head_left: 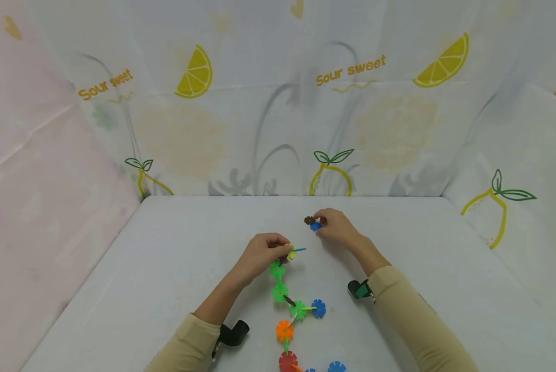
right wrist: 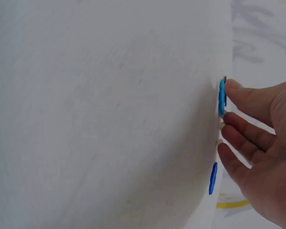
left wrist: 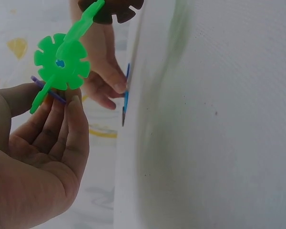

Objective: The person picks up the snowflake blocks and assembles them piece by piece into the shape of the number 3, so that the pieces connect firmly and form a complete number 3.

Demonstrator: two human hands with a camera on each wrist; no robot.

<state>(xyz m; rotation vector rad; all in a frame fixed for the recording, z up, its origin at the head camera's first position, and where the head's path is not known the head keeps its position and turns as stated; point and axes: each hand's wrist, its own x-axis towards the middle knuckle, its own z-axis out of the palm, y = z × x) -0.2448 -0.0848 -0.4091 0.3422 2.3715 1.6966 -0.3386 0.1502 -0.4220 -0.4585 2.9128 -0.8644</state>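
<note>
My left hand (head_left: pixel 264 256) pinches the upper end of a chain of notched plastic snowflake discs, around a yellow disc (head_left: pixel 291 253) and a purple disc (left wrist: pixel 47 89). An edge-on blue disc (head_left: pixel 300 249) sticks out to the right there. Below the fingers hangs a green disc (left wrist: pixel 62 62). Farther right and back, my right hand (head_left: pixel 338 227) has its thumb and a finger at opposite edges of a blue disc (right wrist: pixel 221 97) low at the table. A brown disc (head_left: pixel 309 220) is beside that blue one. The remaining right fingers are loosely bent.
The chain runs toward me through a green disc (head_left: pixel 280 292), an orange disc (head_left: pixel 284 330) and a red disc (head_left: pixel 288 360), with a blue disc (head_left: pixel 319 308) on a side branch. Another loose blue disc (right wrist: pixel 213 179) lies beyond the right fingers. Lemon-print cloth (head_left: pixel 278 113) stands behind the white table (head_left: pixel 189 222).
</note>
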